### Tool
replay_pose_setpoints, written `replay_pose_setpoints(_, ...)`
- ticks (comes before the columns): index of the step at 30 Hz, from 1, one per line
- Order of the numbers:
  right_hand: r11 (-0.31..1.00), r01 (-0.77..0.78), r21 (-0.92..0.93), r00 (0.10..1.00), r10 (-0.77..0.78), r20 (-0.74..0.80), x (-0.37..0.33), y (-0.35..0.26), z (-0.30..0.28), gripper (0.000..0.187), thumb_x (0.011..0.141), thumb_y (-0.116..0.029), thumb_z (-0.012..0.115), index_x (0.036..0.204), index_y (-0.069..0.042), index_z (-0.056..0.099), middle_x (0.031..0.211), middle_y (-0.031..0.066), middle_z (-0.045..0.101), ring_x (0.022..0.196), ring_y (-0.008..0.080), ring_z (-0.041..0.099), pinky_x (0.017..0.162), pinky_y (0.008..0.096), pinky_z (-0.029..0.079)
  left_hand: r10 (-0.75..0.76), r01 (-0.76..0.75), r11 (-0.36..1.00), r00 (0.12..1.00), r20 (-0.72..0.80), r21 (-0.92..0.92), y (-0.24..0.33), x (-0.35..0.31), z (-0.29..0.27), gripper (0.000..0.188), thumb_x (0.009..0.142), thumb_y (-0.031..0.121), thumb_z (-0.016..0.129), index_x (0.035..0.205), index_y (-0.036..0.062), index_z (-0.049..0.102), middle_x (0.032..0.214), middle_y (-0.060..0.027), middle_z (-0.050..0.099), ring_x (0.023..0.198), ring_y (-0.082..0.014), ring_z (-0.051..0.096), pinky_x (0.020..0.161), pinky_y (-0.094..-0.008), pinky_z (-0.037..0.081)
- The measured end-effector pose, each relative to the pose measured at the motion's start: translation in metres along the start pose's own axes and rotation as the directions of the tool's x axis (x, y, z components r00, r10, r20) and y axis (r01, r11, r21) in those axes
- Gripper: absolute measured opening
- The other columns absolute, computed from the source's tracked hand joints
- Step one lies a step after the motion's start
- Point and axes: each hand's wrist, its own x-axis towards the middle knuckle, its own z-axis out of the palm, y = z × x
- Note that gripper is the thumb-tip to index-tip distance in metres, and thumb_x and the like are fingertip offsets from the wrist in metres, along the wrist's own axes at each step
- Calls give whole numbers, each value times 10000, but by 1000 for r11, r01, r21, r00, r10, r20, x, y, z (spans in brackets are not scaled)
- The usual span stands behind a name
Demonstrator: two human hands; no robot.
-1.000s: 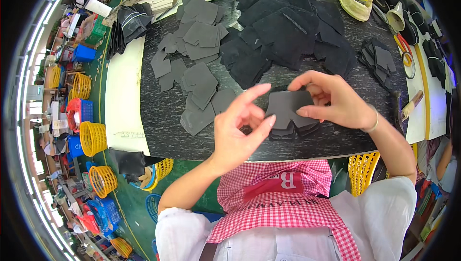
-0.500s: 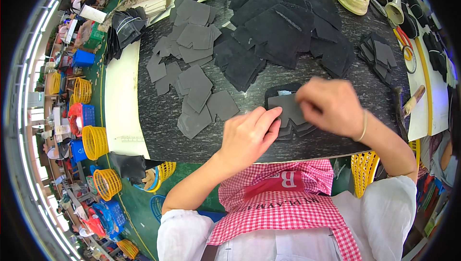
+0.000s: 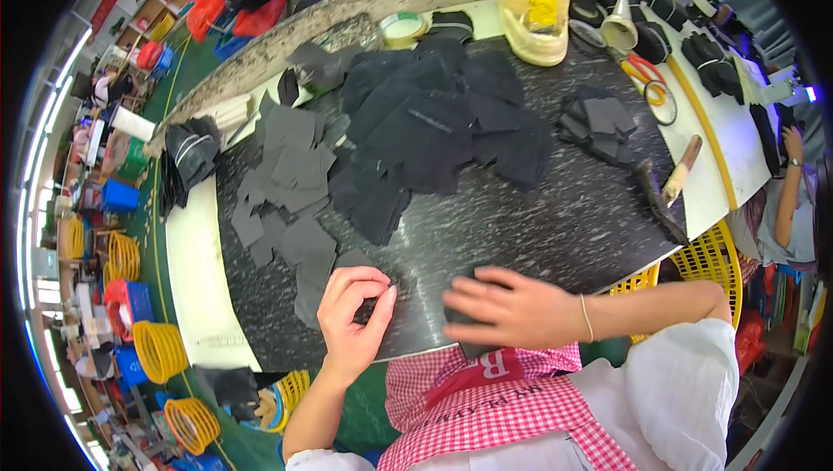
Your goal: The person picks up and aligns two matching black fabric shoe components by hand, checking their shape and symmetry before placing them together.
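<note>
My left hand (image 3: 354, 322) is raised over the near part of the dark table, its fingers curled toward the thumb. Whatever lies inside that curl is dark and hard to make out. My right hand (image 3: 514, 308), a little blurred, lies palm down with its fingers stretched out. Beneath it is a dark flat piece (image 3: 473, 350) at the table's near edge, mostly hidden by the hand. Beyond my left hand, grey notched cut pieces (image 3: 293, 167) overlap in a loose pile. A larger heap of black fabric-like pieces (image 3: 416, 128) spreads across the middle back.
A smaller stack of dark pieces (image 3: 600, 120) sits at the right. Near it are a hammer (image 3: 681, 172), orange-handled scissors (image 3: 649, 81) and a cream container (image 3: 534, 33) holding a yellow bottle. Tape (image 3: 403, 29) lies at the back. Yellow baskets (image 3: 711, 263) stand below the right edge.
The view has shifted. My hands have moved apart and toward the near edge. My left hand has left the small grey stack, and my right hand's fingers have straightened out.
</note>
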Motion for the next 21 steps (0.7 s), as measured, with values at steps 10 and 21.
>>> replay_pose_setpoints(10,517,-815,-260,574,668,-473,-86,132,-76,702,766,-226,730,1368,-41,420,1439,190,376,1312,358,385,1080,439,318,76,-93,992,981,176,89,-12,51,2,306,794,90,687,1087,42,616,1296,-138,518,1229,-300,490,1011,-399,401)
replay_pose_setpoints(21,962,-196,-189,817,54,-574,78,135,-31,285,699,-91,687,979,-53,651,1068,44,606,907,218,589,767,326,486,-2,37,994,946,325,-103,-20,66,16,711,794,45,677,1414,37,331,1367,-163,431,1284,-295,436,1078,-387,358)
